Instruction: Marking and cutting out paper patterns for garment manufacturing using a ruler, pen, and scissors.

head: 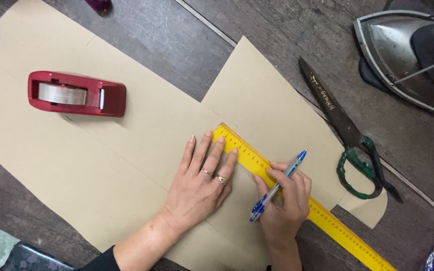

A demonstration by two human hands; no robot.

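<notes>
Two hands working over one yellow ruler (257,161)

Left hand (199,185) is lying flat, fingers spread, on brown paper (126,150) — right hand (285,200) is gripping one blue pen (276,186), fingers closed.

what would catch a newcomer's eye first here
The yellow ruler cuts diagonally across the brown paper at centre, the left hand flat on it and the right hand holding a blue pen. A red tape dispenser sits upper left; green-handled scissors lie right.

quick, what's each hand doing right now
Left hand: open, flat, fingers spread on the brown paper, fingertips at the yellow ruler.
Right hand: closed on a blue pen, resting over the ruler.
</notes>
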